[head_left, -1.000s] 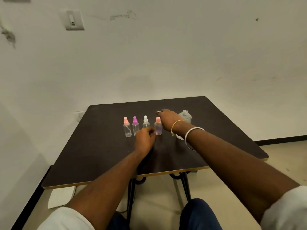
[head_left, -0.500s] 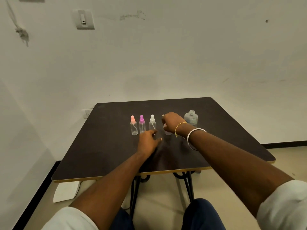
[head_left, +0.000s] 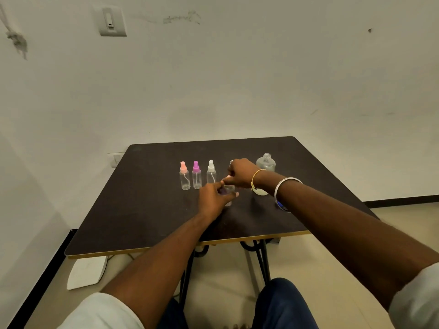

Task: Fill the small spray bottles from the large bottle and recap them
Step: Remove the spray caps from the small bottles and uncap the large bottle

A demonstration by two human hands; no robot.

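Observation:
Three small clear spray bottles stand in a row on the dark table (head_left: 142, 210): a pink-capped one (head_left: 184, 176), a purple-capped one (head_left: 196, 175) and a white-capped one (head_left: 211, 172). A fourth small bottle (head_left: 227, 191) is between my hands, nearer me than the row. My left hand (head_left: 213, 197) grips its body. My right hand (head_left: 241, 173) pinches its top from above; the cap is hidden under the fingers. The large clear bottle (head_left: 266, 162) stands uncapped at the back right, behind my right hand.
A round white object (head_left: 260, 191), maybe a lid, lies on the table under my right wrist. The table's front edge (head_left: 190, 245) runs close to my knees. A white slab (head_left: 86, 273) leans on the floor at the left. A wall stands just behind the table.
The fourth bottle has come out of the row toward me. My left hand has closed round its body, and my right hand has stayed on its top.

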